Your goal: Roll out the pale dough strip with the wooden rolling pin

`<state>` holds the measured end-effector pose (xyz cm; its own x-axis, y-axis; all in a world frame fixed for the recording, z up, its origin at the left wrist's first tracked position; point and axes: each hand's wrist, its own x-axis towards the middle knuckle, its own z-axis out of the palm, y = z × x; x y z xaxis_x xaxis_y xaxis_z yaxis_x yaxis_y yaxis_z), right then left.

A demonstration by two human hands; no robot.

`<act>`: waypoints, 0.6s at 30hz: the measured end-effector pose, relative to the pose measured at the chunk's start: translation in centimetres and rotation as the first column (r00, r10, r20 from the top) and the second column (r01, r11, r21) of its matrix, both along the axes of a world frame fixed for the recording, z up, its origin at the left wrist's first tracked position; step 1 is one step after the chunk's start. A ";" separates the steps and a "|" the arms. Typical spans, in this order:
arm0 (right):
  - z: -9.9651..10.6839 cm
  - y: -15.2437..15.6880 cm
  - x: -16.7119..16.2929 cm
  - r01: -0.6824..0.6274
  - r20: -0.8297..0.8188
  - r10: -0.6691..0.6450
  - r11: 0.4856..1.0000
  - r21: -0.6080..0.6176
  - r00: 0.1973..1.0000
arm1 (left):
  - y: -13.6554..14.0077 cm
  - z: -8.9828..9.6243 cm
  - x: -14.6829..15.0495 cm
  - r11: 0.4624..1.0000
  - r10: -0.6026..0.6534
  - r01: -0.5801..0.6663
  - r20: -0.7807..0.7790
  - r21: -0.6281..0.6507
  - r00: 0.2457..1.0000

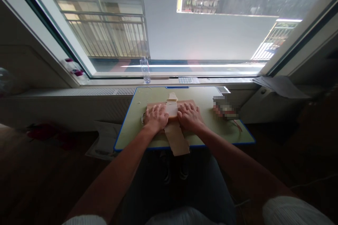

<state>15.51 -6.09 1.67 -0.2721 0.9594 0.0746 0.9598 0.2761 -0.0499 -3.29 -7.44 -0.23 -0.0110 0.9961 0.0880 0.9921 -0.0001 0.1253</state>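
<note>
A brown board is lying flat near the middle of the table, with a pale strip running over its centre. A longer cardboard strip is reaching toward the person and hanging past the near edge of the table.

The left hand and right hand are resting palm down on the board, one on each side of the pale strip. Their fingers are lying extended and slightly parted, not visibly gripping anything. The step in hand seems to be pressing or steadying the board; the next move is probably calling for even weight from both palms, keeping the strips lined up.

A metal ring is showing just beside the left hand. Farther out, a blurred object is sitting on the table's right side, and a clear bottle is standing by the window.
</note>
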 end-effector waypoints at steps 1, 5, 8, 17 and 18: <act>-0.1 -0.2 0.0 0.000 0.004 0.000 1.000 -0.008 1.000 | -0.2 0.0 0.0 1.000 -0.003 0.003 0.002 0.000 1.000; -0.4 0.4 0.0 0.013 -0.025 -0.013 1.000 0.022 1.000 | 0.8 0.5 -0.1 1.000 -0.007 0.007 0.003 0.002 1.000; -0.8 2.6 -0.2 0.026 -0.053 -0.024 0.998 0.054 0.998 | 2.9 0.8 -0.5 1.000 -0.023 0.023 0.009 -0.017 1.000; -0.7 9.7 -1.2 0.069 -0.129 -0.087 0.988 -0.141 0.988 | 9.3 0.7 -1.8 0.993 -0.043 0.049 0.065 -0.105 0.997; -0.7 10.1 -1.3 0.073 -0.132 -0.092 0.987 -0.146 0.987 | 9.7 0.8 -1.8 0.993 -0.036 0.042 0.063 -0.106 0.997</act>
<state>14.25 3.96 1.02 -0.1879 0.9817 -0.0308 0.9603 0.1770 -0.2155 -5.06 2.29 0.60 0.0260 0.9995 -0.0194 0.9821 -0.0220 0.1870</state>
